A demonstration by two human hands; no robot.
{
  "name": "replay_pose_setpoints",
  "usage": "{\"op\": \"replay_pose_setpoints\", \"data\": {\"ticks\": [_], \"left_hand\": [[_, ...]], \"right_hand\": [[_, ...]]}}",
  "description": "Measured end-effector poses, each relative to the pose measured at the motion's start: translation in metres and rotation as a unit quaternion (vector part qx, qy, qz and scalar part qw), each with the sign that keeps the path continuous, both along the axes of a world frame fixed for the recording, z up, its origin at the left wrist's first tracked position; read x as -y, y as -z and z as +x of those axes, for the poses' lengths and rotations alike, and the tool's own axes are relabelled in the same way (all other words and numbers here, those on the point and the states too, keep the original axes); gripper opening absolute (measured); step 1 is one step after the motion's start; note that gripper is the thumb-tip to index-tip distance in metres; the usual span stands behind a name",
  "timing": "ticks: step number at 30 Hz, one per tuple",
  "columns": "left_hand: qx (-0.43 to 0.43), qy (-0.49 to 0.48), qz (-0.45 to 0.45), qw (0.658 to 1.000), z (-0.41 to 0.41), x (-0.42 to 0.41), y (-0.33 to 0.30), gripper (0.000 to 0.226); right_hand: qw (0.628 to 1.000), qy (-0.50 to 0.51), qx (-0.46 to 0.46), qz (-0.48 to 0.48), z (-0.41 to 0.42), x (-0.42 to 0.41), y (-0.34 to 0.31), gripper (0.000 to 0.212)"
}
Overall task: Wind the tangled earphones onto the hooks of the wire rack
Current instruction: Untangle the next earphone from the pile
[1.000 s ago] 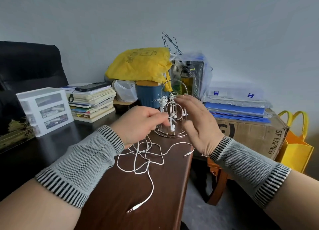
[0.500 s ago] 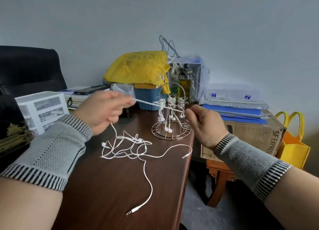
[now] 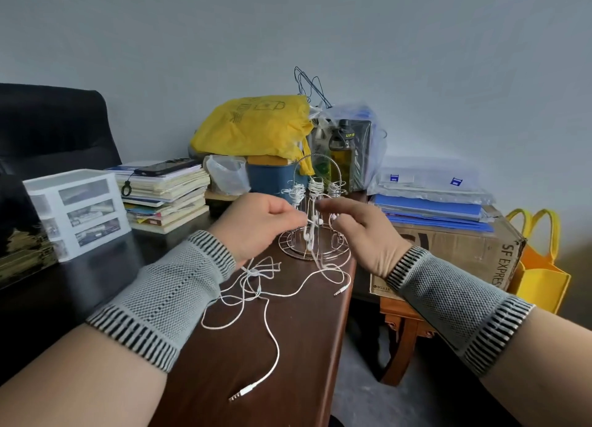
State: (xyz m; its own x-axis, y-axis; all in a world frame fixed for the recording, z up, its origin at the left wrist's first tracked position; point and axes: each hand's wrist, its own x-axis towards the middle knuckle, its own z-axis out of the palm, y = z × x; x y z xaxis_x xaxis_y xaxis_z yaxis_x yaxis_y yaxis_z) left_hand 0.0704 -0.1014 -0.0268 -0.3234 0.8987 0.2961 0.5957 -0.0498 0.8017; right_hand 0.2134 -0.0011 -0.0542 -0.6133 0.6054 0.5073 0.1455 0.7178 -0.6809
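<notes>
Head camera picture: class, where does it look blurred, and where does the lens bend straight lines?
Head view: the right hand and left hand are motion-smeared at the wire rack; the white drawer unit is soft; straight edges bow near the frame's borders; the light is soft, without glare.

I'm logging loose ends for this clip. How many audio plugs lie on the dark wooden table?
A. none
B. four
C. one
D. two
D: one audio plug lies near the front edge of the wooden table, and a second plug lies by the right edge, below the wire rack.
</notes>
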Motion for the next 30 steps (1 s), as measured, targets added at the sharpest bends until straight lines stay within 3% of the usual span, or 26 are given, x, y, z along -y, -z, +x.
{"op": "replay_pose_setpoints", "data": {"ticks": [2, 5, 9, 15, 19, 23, 26, 28, 30], "left_hand": [[-0.007, 0.007, 0.006, 1.000, 0.005, -0.005, 0.002, 0.015], [-0.025, 0.007, 0.004, 1.000, 0.002, -0.009, 0.005, 0.017], [-0.089, -0.027, -0.039, 0.995, -0.022, 0.001, 0.006, 0.018], [0.055, -0.111, 0.005, 0.992, -0.071, 0.017, 0.004, 0.012], [0.001, -0.120, 0.013, 0.993, -0.074, 0.020, 0.004, 0.011], [-0.066, -0.105, -0.020, 0.992, -0.059, 0.017, 0.012, 0.010], [-0.088, -0.079, -0.045, 0.992, -0.046, 0.013, 0.018, 0.012], [-0.107, -0.051, -0.053, 0.992, -0.033, 0.009, 0.020, 0.012], [-0.135, -0.036, -0.051, 0.989, -0.021, 0.005, 0.020, 0.012]], "right_hand": [[0.996, -0.042, -0.030, -0.072, -0.006, 0.006, -0.002, 0.052], [0.980, -0.090, -0.037, -0.175, -0.011, 0.012, -0.001, 0.022], [0.995, -0.009, 0.077, -0.068, 0.000, -0.001, 0.010, 0.029], [0.976, 0.185, 0.089, 0.078, 0.022, -0.023, 0.015, 0.039], [0.952, 0.244, 0.158, 0.095, 0.023, -0.026, 0.010, 0.040], [0.922, 0.176, 0.346, 0.016, 0.021, -0.024, 0.008, 0.047], [0.901, 0.133, 0.412, 0.005, 0.018, -0.015, 0.007, 0.048], [0.918, 0.106, 0.381, 0.032, 0.012, -0.007, 0.005, 0.045], [0.960, 0.051, 0.274, 0.011, 0.003, 0.002, 0.006, 0.033]]}}
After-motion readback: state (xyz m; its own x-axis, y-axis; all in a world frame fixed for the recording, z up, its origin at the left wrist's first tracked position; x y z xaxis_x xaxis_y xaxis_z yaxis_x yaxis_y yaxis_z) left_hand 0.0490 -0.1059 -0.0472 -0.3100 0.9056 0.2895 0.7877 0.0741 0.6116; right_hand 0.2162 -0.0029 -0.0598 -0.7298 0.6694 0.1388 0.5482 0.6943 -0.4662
